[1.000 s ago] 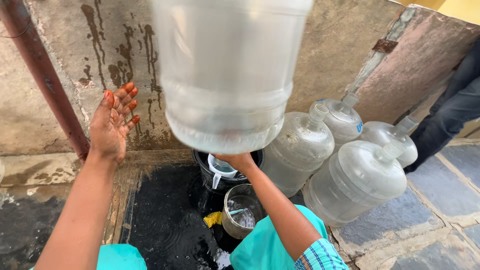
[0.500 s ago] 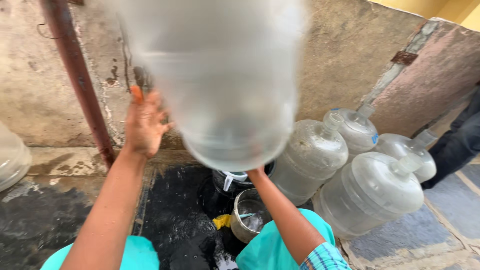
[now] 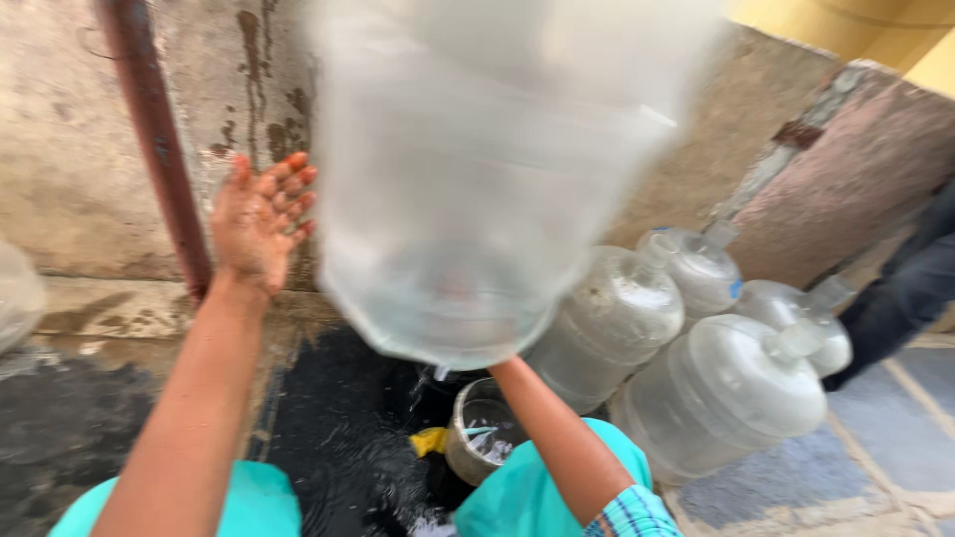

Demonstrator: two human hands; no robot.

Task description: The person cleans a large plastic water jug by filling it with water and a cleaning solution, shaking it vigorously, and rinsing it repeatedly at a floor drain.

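A big translucent water jug (image 3: 468, 189) is raised in front of me, blurred by motion, and water drips from its lower end. My right arm reaches up under it. My right hand (image 3: 500, 366) is mostly hidden beneath the jug and holds it up. My left hand (image 3: 261, 224) is raised at the jug's left side, palm open and fingers spread, its fingertips right at the jug's edge. I cannot tell whether they touch it.
Several empty jugs (image 3: 716, 398) lie on their sides to the right, along the stained wall. A rusty pipe (image 3: 149, 129) runs up the wall on the left. A metal pot (image 3: 476, 430) and a yellow item (image 3: 430, 441) sit on wet dark ground (image 3: 338, 428). Another person's dark leg (image 3: 915, 288) is at far right.
The jug has swung and looks more blurred. My left hand, at its side half a second ago, now has its fingers spread open at the edge.
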